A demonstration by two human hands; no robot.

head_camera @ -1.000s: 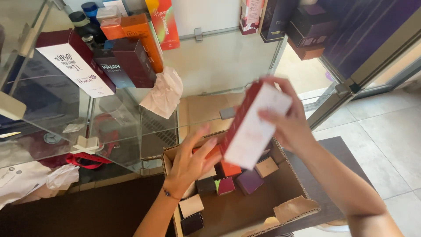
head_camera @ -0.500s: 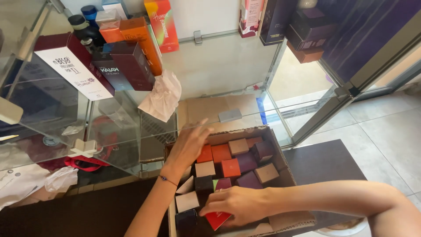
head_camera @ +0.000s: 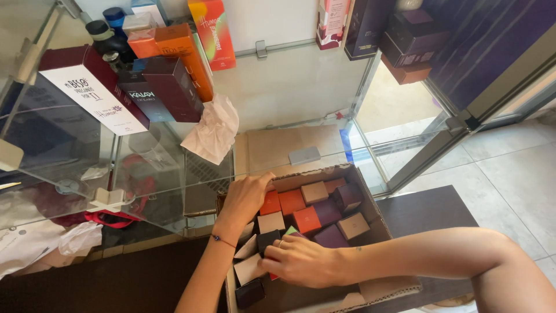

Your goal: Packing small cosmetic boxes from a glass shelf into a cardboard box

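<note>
- The cardboard box (head_camera: pixel 370 211) sits open on a dark table (head_camera: pixel 428 211), just in front of a glass display case (head_camera: pixel 145 174); it is packed with small cartons standing on end, in red, orange, purple, tan and black.
- The left hand (head_camera: pixel 246 197) rests at the box's near-left corner, fingers curled over the rim and onto an orange-red carton (head_camera: pixel 270 203); a thin bracelet (head_camera: pixel 223 239) circles the wrist; whether the fingers truly pinch that carton or only lie on it is hard to tell from this angle.
- The right hand (head_camera: pixel 301 261) reaches across from the right, palm down inside the box; its fingers are bent and closed down among the cartons at the left side, touching a black carton (head_camera: pixel 267 239) and a pale one (head_camera: pixel 250 268); a sliver of red shows beneath the hand, possibly a carton held under it.
- A tan carton (head_camera: pixel 353 225) and a purple carton (head_camera: pixel 347 197) stand at the right side of the box, apart from both hands.
- On the glass shelf above: tall boxes in dark red, orange and white, and a crumpled white cloth (head_camera: pixel 215 130) hanging over the edge.
</note>
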